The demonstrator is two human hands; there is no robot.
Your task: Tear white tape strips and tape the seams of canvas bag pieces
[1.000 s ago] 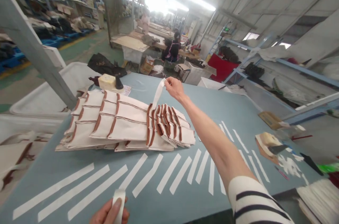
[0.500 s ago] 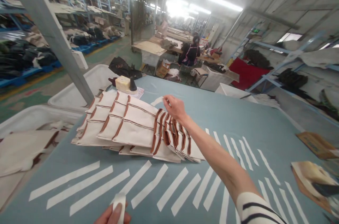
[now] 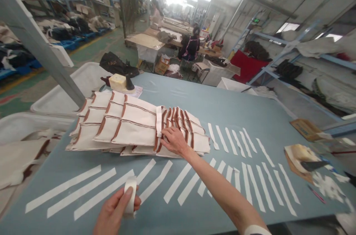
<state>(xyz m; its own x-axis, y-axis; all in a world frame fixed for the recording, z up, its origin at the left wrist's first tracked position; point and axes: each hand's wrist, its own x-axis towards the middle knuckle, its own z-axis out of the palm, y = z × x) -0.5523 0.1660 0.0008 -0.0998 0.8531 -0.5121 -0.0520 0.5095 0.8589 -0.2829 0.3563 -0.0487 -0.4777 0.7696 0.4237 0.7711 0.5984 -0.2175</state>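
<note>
At bottom left, left hand (image 3: 116, 209) has fingers curled around the tape roll (image 3: 130, 196). Right of that, the white strip (image 3: 159, 121), airborne a second ago, now lies flat across the canvas panels (image 3: 133, 125), so it's placed. Right hand (image 3: 174, 140) has released it: fingers spread flat on the panels, strip just left of the fingertips.
</note>
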